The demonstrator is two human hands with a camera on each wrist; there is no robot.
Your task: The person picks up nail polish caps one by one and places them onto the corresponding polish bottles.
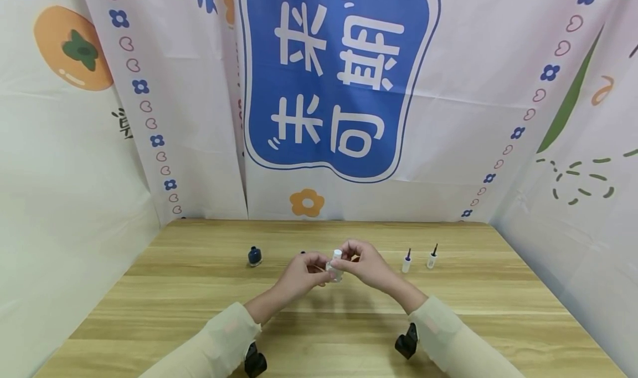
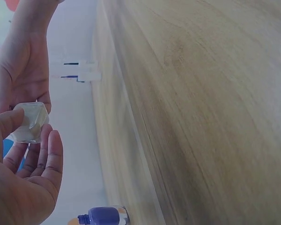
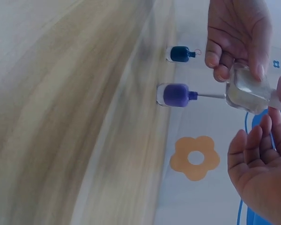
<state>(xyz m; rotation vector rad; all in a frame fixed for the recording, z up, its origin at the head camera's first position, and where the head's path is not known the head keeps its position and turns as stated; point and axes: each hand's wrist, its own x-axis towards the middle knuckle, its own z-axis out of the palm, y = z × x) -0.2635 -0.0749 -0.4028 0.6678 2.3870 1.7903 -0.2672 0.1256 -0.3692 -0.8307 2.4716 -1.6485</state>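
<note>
A small nail polish bottle point(image 1: 334, 274) of clear glass with pale contents is held above the table between both hands. My left hand point(image 1: 301, 274) grips its glass body with thumb and fingers. At the bottle's white cap point(image 1: 337, 254), my right hand point(image 1: 368, 266) pinches with thumb and fingertips. The right wrist view shows the cap point(image 3: 274, 101) on the bottle, partly covered by the thumb. Behind the hands stands an open purple nail polish bottle point(image 3: 176, 95), mostly hidden in the head view. Further left is an uncapped dark blue nail polish bottle point(image 1: 255, 256).
Two white caps stand on the right with their brushes pointing up: a purple-tipped brush cap point(image 1: 406, 262) and a dark-tipped brush cap point(image 1: 432, 259). The wooden table point(image 1: 319, 339) meets printed cloth point(image 1: 448, 162) at the back and sides.
</note>
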